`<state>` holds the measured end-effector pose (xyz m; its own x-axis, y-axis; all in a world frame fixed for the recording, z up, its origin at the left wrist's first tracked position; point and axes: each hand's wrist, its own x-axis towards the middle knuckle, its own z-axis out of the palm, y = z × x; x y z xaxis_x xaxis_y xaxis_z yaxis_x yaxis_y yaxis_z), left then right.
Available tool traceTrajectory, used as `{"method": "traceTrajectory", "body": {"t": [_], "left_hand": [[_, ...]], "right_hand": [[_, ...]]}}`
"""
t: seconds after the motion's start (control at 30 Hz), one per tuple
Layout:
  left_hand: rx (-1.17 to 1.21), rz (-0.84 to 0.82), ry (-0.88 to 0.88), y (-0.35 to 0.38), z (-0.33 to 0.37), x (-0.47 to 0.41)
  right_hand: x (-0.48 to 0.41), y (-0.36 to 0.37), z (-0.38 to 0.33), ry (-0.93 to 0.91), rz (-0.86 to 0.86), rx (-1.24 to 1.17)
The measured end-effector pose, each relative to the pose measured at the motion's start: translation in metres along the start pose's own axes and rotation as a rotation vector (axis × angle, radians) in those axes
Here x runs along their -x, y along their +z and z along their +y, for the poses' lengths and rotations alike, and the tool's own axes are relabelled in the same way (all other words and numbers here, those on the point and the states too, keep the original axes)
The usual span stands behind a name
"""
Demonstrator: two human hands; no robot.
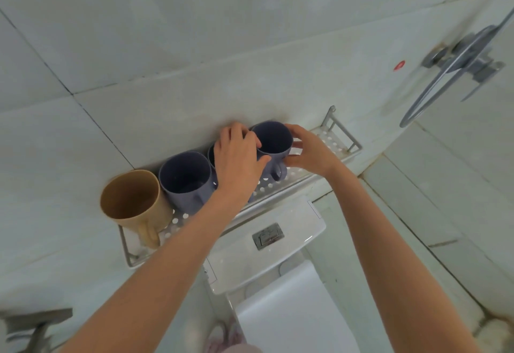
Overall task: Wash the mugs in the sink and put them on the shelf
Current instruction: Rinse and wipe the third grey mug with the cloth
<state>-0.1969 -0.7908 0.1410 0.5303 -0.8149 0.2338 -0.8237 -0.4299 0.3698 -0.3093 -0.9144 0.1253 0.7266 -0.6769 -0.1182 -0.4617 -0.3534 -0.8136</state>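
A perforated white shelf hangs on the tiled wall. On it stand a tan mug, a blue mug beside it, another blue mug mostly hidden under my left hand, and a rightmost blue mug with its handle toward me. My left hand lies over the hidden mug, its thumb and fingers curled against the left side of the rightmost mug. My right hand cups that mug's right side with curled fingers.
A white toilet cistern with a chrome flush button sits just below the shelf, its closed lid nearer me. A chrome ring holder projects from the wall at the right. A grey fixture shows at the bottom left.
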Motion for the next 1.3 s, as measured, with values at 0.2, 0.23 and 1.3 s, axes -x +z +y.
{"method": "traceTrajectory", "body": {"t": [0.2, 0.23, 1.3], "left_hand": [[0.06, -0.011, 0.016, -0.002, 0.0, 0.004], [0.125, -0.005, 0.019, -0.007, 0.0, 0.006], [0.942, 0.026, -0.991, -0.165, -0.27, 0.517]], "right_hand": [[0.009, 0.0, -0.009, 0.066, 0.058, 0.078], [0.014, 0.001, -0.015, 0.061, 0.168, 0.088], [0.343, 0.376, -0.15, 0.192, -0.316, -0.338]]}}
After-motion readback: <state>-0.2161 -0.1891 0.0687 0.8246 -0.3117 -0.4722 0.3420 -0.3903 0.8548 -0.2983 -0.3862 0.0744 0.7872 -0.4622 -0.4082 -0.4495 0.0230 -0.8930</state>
